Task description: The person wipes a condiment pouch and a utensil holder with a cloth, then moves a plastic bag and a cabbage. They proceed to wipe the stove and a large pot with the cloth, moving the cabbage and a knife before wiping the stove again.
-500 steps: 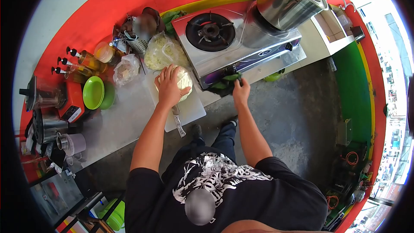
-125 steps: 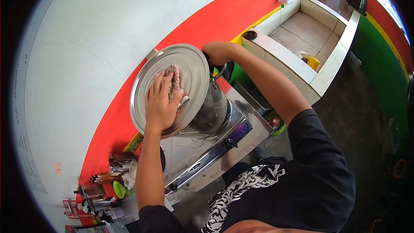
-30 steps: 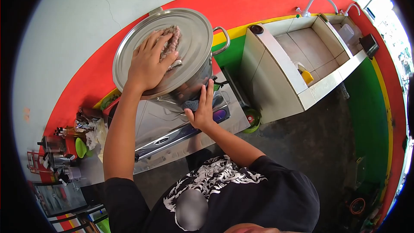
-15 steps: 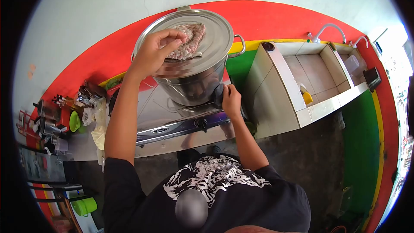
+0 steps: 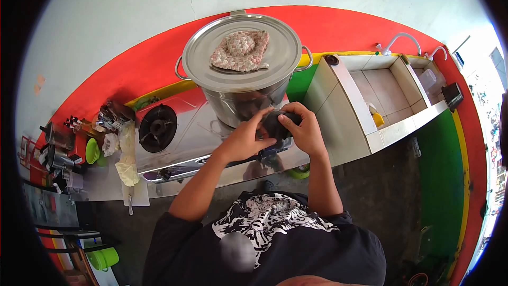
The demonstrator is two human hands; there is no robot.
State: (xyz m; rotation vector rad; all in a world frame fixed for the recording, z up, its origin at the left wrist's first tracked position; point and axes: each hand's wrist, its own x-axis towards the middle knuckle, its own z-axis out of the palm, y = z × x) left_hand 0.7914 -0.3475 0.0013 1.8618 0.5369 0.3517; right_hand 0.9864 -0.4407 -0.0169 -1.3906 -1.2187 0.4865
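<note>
In front of the big steel pot point(image 5: 233, 103), low over the right end of the stove point(image 5: 185, 140), a dark cloth point(image 5: 275, 125) sits bunched between the person's two hands. The left hand point(image 5: 241, 141) comes in from seven o'clock of the cloth, its fingers stretched and curled onto the near side of it; the right hand point(image 5: 308, 133) wraps it from four o'clock, thumb and fingers closed over the top, so both hands are grasping the cloth. At twelve o'clock of the cloth the pot stands on the stove with its lid point(image 5: 278, 47) on, and a pinkish knitted pad point(image 5: 241, 50) lies on the middle of the lid. At nine o'clock is the bare black burner point(image 5: 157, 127). At three o'clock, just beside the stove, is a tiled sink point(image 5: 338, 95) with two taps point(image 5: 394, 42) at its far edge. Well off at eight o'clock a white cutting board point(image 5: 138, 195) lies on the counter, with a green bowl point(image 5: 92, 150) beyond it.
</note>
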